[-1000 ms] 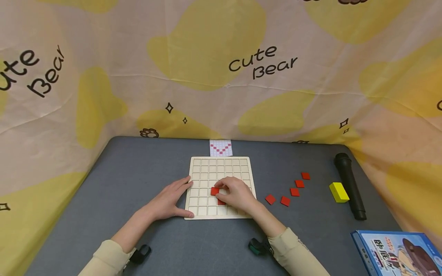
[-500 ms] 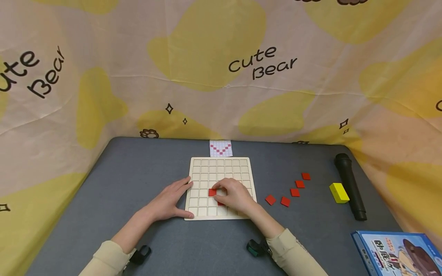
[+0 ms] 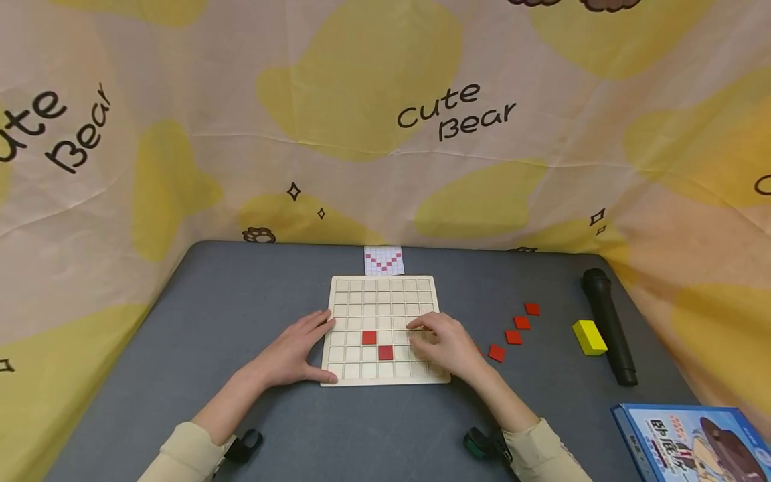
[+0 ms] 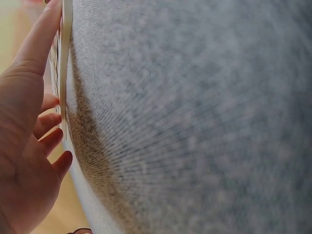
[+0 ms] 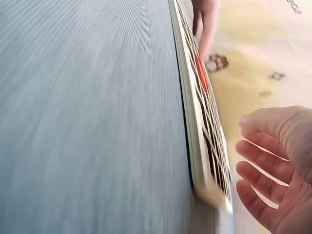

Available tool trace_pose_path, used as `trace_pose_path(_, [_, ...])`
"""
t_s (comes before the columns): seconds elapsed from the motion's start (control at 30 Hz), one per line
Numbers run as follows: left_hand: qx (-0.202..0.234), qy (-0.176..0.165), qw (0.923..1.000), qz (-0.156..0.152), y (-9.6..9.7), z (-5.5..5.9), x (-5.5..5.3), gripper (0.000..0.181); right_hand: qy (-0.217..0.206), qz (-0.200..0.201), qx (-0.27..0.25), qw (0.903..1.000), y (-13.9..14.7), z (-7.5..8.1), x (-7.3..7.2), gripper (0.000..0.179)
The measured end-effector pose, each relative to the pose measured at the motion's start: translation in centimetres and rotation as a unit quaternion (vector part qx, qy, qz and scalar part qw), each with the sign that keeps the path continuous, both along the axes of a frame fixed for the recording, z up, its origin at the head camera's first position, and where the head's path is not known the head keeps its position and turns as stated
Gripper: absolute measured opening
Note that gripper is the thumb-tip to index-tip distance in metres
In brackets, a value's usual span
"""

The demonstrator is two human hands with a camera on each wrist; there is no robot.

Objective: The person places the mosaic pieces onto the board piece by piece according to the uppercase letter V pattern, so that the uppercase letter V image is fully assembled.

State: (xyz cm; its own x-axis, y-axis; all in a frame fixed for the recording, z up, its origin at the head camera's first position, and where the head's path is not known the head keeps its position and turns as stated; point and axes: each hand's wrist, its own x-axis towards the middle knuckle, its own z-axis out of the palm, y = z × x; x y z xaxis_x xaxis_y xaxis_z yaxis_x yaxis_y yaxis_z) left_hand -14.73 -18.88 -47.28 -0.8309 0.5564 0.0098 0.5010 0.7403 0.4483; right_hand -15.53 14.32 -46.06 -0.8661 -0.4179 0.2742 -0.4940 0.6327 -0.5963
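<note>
From where I stand, the left hand (image 3: 299,346) rests against the left edge of the wooden grid board (image 3: 355,304), fingers straight, thumb on its near left corner. The right hand (image 3: 448,343) is over the board's right side, free of any tile, fingers loosely bent. Just nearside of the board's middle, a red tile (image 3: 369,337) and a second red tile (image 3: 385,353) sit corner to corner. Right of the board lie four loose red tiles (image 3: 513,337), then, farther out, a yellow block (image 3: 589,337) beside a black microphone (image 3: 610,327).
</note>
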Motion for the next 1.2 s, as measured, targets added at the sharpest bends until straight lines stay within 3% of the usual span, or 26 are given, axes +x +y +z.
trace_pose_path(0.5, [-0.011, 0.018, 0.9998, 0.0, 0.0, 0.3, 0.1, 0.106, 0.012, -0.059, 0.071, 0.9957, 8.5, 0.0, 1.9, 0.024])
trace_pose_path(0.73, [-0.007, 0.022, 0.9997, -0.001, 0.0, 0.4, 0.2, 0.104, -0.003, -0.062, 0.077, 0.9951, 9.4, -0.4, 2.5, 0.027])
trace_pose_path(1.2, [-0.006, 0.019, 0.9998, 0.003, -0.1, 0.3, 0.5, 0.103, 0.011, -0.082, 0.07, 0.994, 9.4, -0.6, 2.2, 0.033])
